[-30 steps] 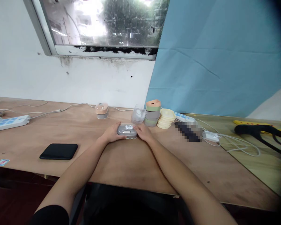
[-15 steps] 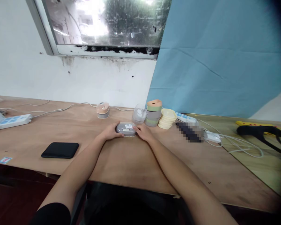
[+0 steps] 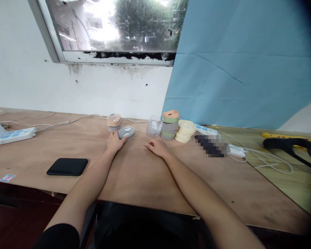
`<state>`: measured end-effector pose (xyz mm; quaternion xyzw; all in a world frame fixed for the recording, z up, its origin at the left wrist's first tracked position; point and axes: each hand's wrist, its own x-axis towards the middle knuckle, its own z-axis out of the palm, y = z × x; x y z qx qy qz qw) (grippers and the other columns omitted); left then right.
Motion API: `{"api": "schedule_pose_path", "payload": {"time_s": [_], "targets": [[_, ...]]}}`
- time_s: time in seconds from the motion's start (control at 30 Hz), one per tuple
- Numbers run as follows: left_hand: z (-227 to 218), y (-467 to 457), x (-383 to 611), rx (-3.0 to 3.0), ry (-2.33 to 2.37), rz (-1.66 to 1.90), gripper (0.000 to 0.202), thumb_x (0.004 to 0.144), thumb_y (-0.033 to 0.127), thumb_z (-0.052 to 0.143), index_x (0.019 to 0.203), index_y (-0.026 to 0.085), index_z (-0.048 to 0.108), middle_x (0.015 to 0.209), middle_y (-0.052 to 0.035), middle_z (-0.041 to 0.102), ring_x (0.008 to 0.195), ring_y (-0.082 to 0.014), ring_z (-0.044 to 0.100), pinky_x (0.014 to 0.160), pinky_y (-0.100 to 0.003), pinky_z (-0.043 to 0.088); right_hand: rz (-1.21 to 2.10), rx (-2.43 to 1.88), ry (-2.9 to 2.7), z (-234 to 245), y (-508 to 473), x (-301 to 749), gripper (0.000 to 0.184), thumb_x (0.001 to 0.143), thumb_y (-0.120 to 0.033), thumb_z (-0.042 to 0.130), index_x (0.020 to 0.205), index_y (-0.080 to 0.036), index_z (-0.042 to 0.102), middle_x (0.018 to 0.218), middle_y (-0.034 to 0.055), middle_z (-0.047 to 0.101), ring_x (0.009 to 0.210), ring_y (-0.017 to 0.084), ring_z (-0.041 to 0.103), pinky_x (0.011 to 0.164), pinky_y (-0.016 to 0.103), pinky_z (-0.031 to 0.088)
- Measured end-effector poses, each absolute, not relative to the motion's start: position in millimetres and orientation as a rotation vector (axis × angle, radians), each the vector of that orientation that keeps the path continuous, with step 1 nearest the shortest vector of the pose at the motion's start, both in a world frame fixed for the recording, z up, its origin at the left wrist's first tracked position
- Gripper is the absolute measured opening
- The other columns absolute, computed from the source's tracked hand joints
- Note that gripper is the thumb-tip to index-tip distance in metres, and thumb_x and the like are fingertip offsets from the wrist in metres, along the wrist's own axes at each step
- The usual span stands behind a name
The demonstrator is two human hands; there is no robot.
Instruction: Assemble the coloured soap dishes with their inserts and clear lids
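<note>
A grey oval lidded box [image 3: 126, 132] with a round white sticker on top is in my left hand [image 3: 115, 142]. My fingers and thumb grip it at its left end, and the box is turned at a slant. Just behind it stands a peach-and-grey oval box [image 3: 114, 121]. My right hand [image 3: 157, 148] rests over the table with loosely curled fingers and a gap at the thumb, holding nothing. Beyond that hand are clear plastic lids [image 3: 153, 127], a stack of green, grey and peach box parts [image 3: 169, 126] and a pile of pale yellow trays [image 3: 186, 131].
A black flat case [image 3: 67, 166] lies left of my left forearm. White power strips [image 3: 18, 135] and cables run along the back. To the right are a blurred-out dark object [image 3: 209, 146], a white adapter [image 3: 235, 150] and a black-handled yellow tool [image 3: 291, 145].
My left hand has carried the grey box left and back, toward the peach-and-grey box, turning it. My right hand has let go of it and stays near its former place.
</note>
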<state>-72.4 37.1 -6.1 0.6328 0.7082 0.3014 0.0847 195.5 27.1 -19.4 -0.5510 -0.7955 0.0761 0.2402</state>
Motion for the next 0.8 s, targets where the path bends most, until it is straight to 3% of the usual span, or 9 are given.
{"api": "schedule_pose_path", "payload": {"time_s": [0.17, 0.3, 0.4, 0.6, 0.8], "targets": [[-4, 32, -60, 1.896, 2.193, 0.999, 0.076, 0.076, 0.064, 0.052, 0.130, 0.011, 0.041, 0.130, -0.0233, 0.049, 0.126, -0.0398, 0.041, 0.102, -0.055, 0.029, 0.190, -1.524, -2.179, -20, 28, 196, 0.031, 0.085, -0.049, 0.055, 0.077, -0.022, 0.067, 0.079, 0.0024, 0.069, 0.071, 0.015, 0.059, 0.057, 0.025, 0.032], [-3, 34, -61, 2.176, 1.967, 1.021, 0.043, 0.082, 0.038, 0.051, 0.120, 0.016, 0.050, 0.130, -0.0153, 0.051, 0.124, -0.0314, 0.046, 0.105, -0.044, 0.033, 0.187, -1.510, -2.188, -20, 28, 196, 0.031, 0.085, -0.049, 0.055, 0.077, -0.022, 0.067, 0.079, 0.0021, 0.069, 0.071, 0.015, 0.059, 0.057, 0.025, 0.032], [-4, 36, -65, 2.282, 1.851, 0.937, 0.037, 0.081, 0.023, 0.048, 0.118, 0.021, 0.054, 0.129, -0.0097, 0.054, 0.119, -0.0273, 0.050, 0.102, -0.042, 0.039, 0.190, -1.513, -2.175, -21, 28, 196, 0.030, 0.085, -0.049, 0.056, 0.078, -0.022, 0.067, 0.079, 0.0023, 0.069, 0.070, 0.015, 0.059, 0.057, 0.025, 0.032], [-8, 43, -68, 2.359, 1.840, 0.879, 0.041, 0.085, 0.030, 0.051, 0.126, 0.027, 0.054, 0.138, -0.0077, 0.048, 0.127, -0.0297, 0.043, 0.101, -0.046, 0.039, 0.194, -1.504, -2.183, -19, 27, 195, 0.030, 0.085, -0.048, 0.055, 0.078, -0.021, 0.067, 0.080, 0.0029, 0.070, 0.071, 0.016, 0.060, 0.058, 0.025, 0.033], [-11, 62, -62, 2.287, 1.891, 0.996, 0.046, 0.082, 0.032, 0.055, 0.126, 0.018, 0.052, 0.134, -0.0136, 0.052, 0.125, -0.0305, 0.045, 0.102, -0.046, 0.036, 0.195, -1.507, -2.172, -16, 25, 195, 0.027, 0.085, -0.046, 0.057, 0.078, -0.022, 0.067, 0.078, 0.0025, 0.069, 0.070, 0.015, 0.059, 0.056, 0.025, 0.032]]}}
